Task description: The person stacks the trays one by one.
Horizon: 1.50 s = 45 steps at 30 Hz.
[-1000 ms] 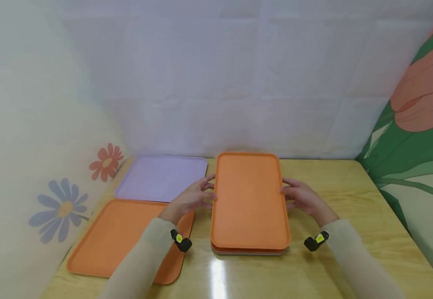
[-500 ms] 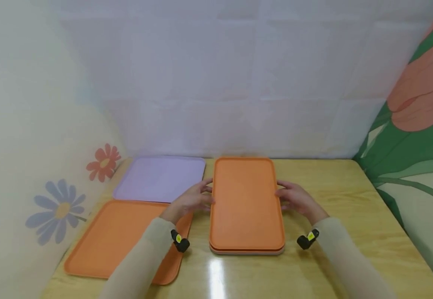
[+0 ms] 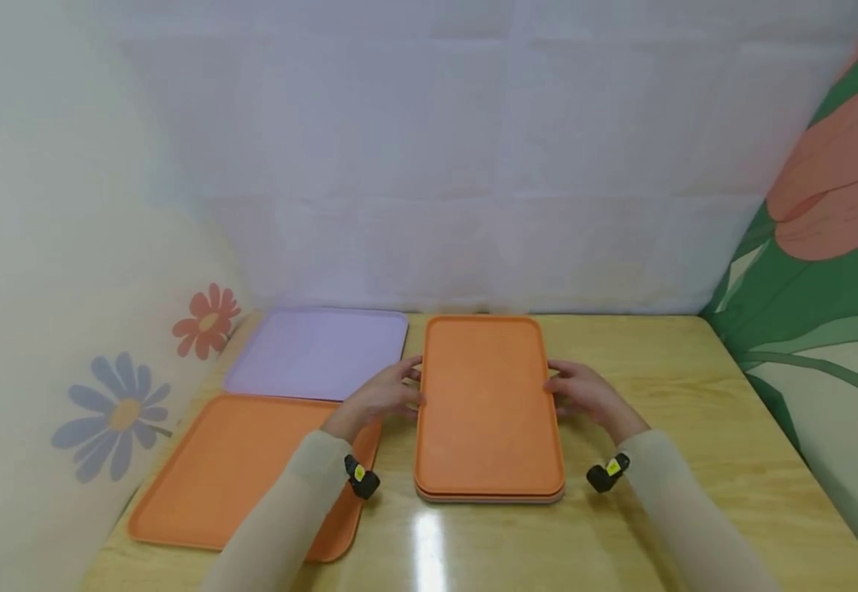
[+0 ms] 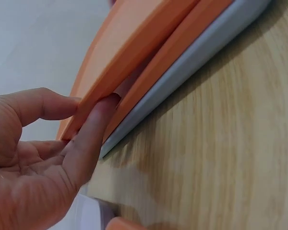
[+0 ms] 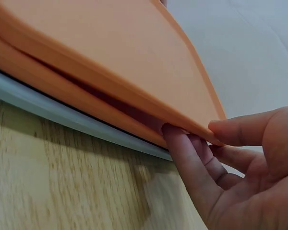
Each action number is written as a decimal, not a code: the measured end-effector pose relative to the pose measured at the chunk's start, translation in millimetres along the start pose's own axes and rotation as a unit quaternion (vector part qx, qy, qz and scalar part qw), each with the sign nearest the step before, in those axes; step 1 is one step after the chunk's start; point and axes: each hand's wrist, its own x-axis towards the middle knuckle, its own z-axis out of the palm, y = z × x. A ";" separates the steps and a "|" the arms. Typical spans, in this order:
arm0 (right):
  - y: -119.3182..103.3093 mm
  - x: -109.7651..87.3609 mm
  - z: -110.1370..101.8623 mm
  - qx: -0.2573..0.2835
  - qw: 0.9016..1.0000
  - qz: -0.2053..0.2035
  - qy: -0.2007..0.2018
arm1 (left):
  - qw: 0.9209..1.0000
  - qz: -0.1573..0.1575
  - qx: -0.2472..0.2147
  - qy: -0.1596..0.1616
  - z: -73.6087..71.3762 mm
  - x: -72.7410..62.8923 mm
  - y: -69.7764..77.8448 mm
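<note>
An orange tray (image 3: 489, 403) tops a stack in the middle of the table. My left hand (image 3: 387, 393) pinches its left edge, thumb on the rim and fingers underneath, as the left wrist view shows. On the opposite edge my right hand (image 3: 586, 393) pinches the rim the same way. Beneath lies a second orange tray (image 4: 170, 52), and below that a pale grey tray (image 5: 62, 115). A narrow gap opens between the two orange trays at the side where the fingers reach in; toward the near end they lie close together.
Left of the stack, another orange tray (image 3: 229, 469) lies on the wooden table (image 3: 680, 395), partly under my left forearm. Behind it is a lilac tray (image 3: 317, 349). A white sheet (image 3: 466, 164) hangs along the table's back edge, with flower-patterned cloth on both sides.
The held orange tray has come down onto the stack and its far end has dropped. Both hands moved with it, slightly left and lower, keeping their pinch.
</note>
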 end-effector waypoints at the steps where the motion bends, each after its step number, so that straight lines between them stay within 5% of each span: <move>1: -0.8 -0.1 0.0 -0.009 1.000 -0.001 -0.001 | 1.000 -0.002 0.004 0.002 0.5 0.0 1.0; 13: -4.8 7.2 3.7 -0.058 0.998 0.017 0.017 | 0.998 -0.037 0.051 0.016 3.2 -1.2 5.9; 24: -7.6 6.3 4.7 -0.087 0.995 0.031 0.024 | 0.997 -0.027 0.079 0.004 5.5 0.4 2.0; 30: -4.7 4.4 4.4 -0.095 0.995 0.032 0.008 | 0.995 -0.024 0.098 0.019 3.2 -9.7 7.4; 38: -0.5 4.9 5.3 -0.058 0.998 0.036 -0.004 | 0.982 0.016 0.179 0.061 -42.7 -40.9 12.8; 45: 2.7 7.1 1.6 -0.012 0.998 0.061 -0.012 | 0.948 0.017 0.288 0.136 -99.0 -83.7 14.4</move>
